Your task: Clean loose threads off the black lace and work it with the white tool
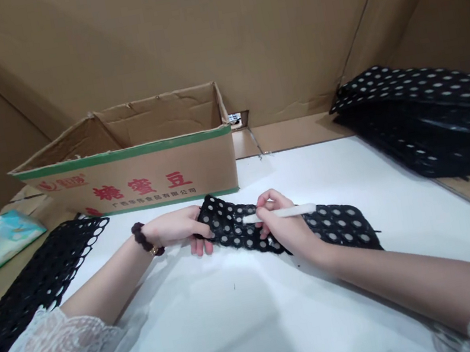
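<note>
A black strip with pale round dots (340,224) lies slanting across the white table. My left hand (183,228) grips its left end, thumb on top and fingertips partly beneath the edge. Above the middle of the strip, my right hand (282,221) pinches a white pen-like tool (299,210). The tool lies nearly level, its left tip over the dots near my left hand. Whether the tip touches the strip I cannot tell. My right hand covers part of the strip.
An open cardboard box (136,180) with red lettering stands behind my left hand. Black perforated material (27,283) and a tissue pack (0,239) lie at the left. Dotted black sheets (432,113) are piled at the right. Cardboard walls (274,31) enclose the table (199,338).
</note>
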Motion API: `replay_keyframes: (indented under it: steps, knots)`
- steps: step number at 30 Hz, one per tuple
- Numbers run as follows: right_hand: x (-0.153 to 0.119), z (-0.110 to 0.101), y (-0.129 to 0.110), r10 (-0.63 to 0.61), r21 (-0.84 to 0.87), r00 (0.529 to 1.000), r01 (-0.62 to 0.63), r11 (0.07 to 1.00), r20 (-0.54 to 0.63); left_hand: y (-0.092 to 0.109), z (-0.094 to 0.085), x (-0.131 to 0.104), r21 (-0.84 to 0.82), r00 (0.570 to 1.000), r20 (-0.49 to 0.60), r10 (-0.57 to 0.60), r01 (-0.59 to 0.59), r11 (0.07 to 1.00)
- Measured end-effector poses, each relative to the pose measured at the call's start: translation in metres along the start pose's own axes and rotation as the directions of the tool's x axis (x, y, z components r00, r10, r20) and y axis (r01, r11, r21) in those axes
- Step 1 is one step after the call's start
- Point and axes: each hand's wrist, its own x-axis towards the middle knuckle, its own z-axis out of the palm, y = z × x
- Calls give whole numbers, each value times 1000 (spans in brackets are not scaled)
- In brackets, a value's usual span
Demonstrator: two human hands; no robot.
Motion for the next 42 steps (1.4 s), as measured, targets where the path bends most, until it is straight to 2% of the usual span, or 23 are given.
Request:
replay_keyframes:
  steps: [3, 8, 12, 18, 22, 24, 27, 29, 32, 36, 38, 40, 42]
  knots:
    - [0, -1, 4, -70, -59, 997, 72, 996, 44, -2, 0, 2, -56, 1000, -5, 23, -24, 998]
    - [0, 0, 5, -155, -150, 979, 175, 973, 136, -3, 12, 7, -88, 982, -178, 55, -72, 993]
    - [0, 2, 4, -151, -169, 973, 180, 969, 173, -5, 17, 9, -158, 979, -200, 44, -76, 985]
    - [3, 2, 6, -97, -166, 985, 121, 979, 145, -2, 22, 8, -41, 962, -266, 66, -80, 996]
    - [3, 2, 7, -93, -172, 980, 124, 977, 178, -3, 30, 9, 25, 949, -297, 102, -99, 995]
    - [2, 2, 5, -125, -186, 970, 165, 969, 209, 0, 41, 9, 64, 916, -383, 115, -98, 993]
    - [-3, 4, 1, -221, -243, 939, 286, 927, 262, 5, 63, 6, 163, 832, -539, 135, -54, 985]
    - [-5, 6, -1, -273, -309, 915, 362, 879, 297, 8, 76, 3, 193, 810, -568, 147, -42, 980]
    - [-6, 9, -1, -298, -399, 896, 418, 816, 329, 10, 84, 0, 209, 809, -567, 155, -40, 977]
    - [-2, 11, 3, -285, -397, 910, 392, 830, 302, 8, 68, -1, 326, 826, -521, 215, -40, 945]
    - [0, 10, 5, -272, -345, 930, 346, 872, 247, 8, 54, 0, 295, 868, -453, 204, -70, 953]
    - [0, 9, 5, -258, -283, 944, 310, 908, 206, 8, 41, 1, 170, 920, -368, 135, -76, 982]
    - [-1, 8, 5, -253, -247, 946, 299, 922, 203, 7, 33, 4, 51, 948, -309, 73, -60, 997]
